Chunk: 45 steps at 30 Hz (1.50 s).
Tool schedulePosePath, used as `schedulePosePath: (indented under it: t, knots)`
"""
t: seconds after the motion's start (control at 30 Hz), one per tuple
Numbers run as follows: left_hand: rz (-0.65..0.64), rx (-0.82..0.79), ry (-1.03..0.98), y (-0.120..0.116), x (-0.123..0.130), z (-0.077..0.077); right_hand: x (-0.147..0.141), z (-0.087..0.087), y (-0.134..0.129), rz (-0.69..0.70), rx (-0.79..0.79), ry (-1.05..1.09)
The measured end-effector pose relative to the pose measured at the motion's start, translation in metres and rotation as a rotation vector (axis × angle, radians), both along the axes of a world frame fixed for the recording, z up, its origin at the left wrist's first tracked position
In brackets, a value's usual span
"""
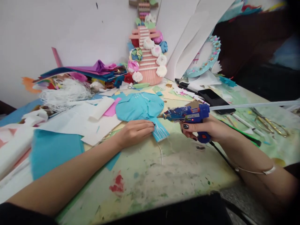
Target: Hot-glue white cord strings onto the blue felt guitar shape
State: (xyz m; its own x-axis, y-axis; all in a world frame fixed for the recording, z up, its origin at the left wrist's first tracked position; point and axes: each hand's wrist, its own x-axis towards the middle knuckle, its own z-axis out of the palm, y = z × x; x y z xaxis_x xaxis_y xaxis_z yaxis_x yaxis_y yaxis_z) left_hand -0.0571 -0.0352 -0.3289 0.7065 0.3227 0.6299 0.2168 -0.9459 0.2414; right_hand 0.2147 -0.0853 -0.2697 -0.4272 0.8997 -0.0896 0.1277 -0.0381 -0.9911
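A blue glue gun point(187, 115) is gripped in my right hand point(201, 128), its nozzle pointing left at the turquoise paper-covered shape point(140, 106). That shape lies flat, with a rounded body and a narrower piece point(160, 129) stretching toward me, which carries white string lines. My left hand point(136, 132) rests with its fingers together on the join between body and narrow piece, pressing it to the table. A loose end of white string point(161, 153) trails from the narrow piece.
A pink guitar-shaped piece with paper flowers point(150, 67) leans on the wall. Tangled white string point(63, 93) and turquoise paper point(55, 153) lie left. A phone point(215, 100), scissors point(269, 123) and a glue stick point(253, 105) are right. The gun's cord point(221, 154) passes below my right wrist.
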Motion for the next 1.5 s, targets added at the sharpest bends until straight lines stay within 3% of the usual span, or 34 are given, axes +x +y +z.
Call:
schedulePosePath:
  t: [0.17,0.3,0.5,0.83,1.23,1.43,1.5]
  knots:
    - [0.001,0.007,0.003,0.001,-0.001,-0.001,0.006,-0.012,0.0,-0.127,-0.055,0.018]
    - [-0.036,0.034,0.052,0.001,-0.003,0.002,0.007,-0.014,0.0,-0.119,-0.07,-0.01]
    - [-0.062,-0.117,0.107,-0.002,-0.006,0.004,0.007,-0.019,0.002,-0.085,-0.091,-0.072]
    - [0.025,-0.176,0.123,-0.007,-0.007,0.006,0.007,-0.015,0.004,-0.087,-0.069,-0.068]
    - [0.042,-0.272,0.103,-0.018,-0.003,0.012,0.008,-0.019,0.007,-0.106,-0.097,-0.101]
    - [0.031,-0.21,0.136,-0.017,-0.005,0.009,0.006,-0.016,0.006,-0.11,-0.125,-0.053]
    - [0.026,-0.201,0.107,-0.016,-0.005,0.007,0.005,-0.016,0.005,-0.199,-0.052,-0.075]
